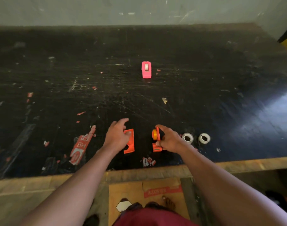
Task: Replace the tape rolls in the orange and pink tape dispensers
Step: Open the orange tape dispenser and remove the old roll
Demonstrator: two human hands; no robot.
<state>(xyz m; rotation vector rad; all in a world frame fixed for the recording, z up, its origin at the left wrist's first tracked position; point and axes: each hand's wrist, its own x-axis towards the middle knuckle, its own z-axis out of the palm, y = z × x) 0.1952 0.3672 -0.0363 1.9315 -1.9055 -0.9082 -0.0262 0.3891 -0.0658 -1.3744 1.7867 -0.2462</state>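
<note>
The black bench carries everything, and both my arms reach just past its near edge. My left hand is loose with fingers spread, thumb on the orange side panel, which lies flat, set aside I judge. My right hand grips the orange dispenser body upright, hub exposed for a roll. The pink dispenser stands mid-bench. Two tape rolls lie just beside my right hand.

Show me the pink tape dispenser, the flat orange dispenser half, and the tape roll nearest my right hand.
pink tape dispenser [146, 75], head view, front face.
flat orange dispenser half [131, 142], head view, top face.
nearest tape roll [190, 141], head view, white outer wall.
</note>
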